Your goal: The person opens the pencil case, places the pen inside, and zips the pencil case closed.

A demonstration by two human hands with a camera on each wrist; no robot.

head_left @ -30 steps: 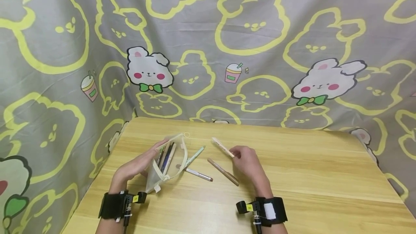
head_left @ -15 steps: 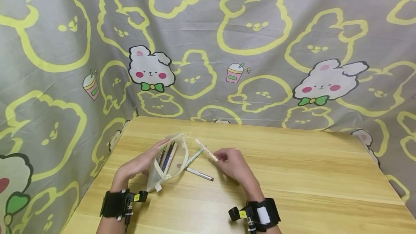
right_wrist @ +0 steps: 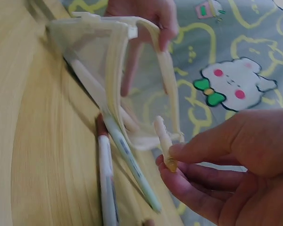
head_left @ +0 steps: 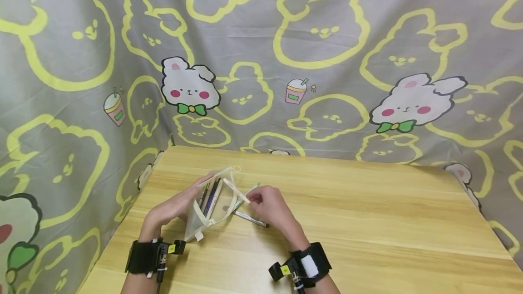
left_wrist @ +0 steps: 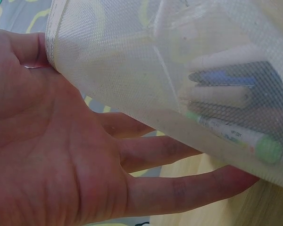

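Your head view is bright, with pale glare on the table point(head_left: 247, 260). Your left-wrist view is dimmer, the pouch point(left_wrist: 108, 70) hazy; your right-wrist view shows soft shadows.

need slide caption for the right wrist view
Right hand pinching a pale pen at the mouth of an open pouch, left hand behind it.

Pouch point(head_left: 194, 222) gaping before right fingers point(right_wrist: 186, 188), silver pen point(right_wrist: 106, 179), green pen point(right_wrist: 132, 162) by its lip, inner pens point(head_left: 214, 199) perhaps crowding one wall

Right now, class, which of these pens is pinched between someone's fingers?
The pale pen with the amber end, held by the right hand at the pouch's open mouth. No hand grips the mint-green pen or the silver pen.
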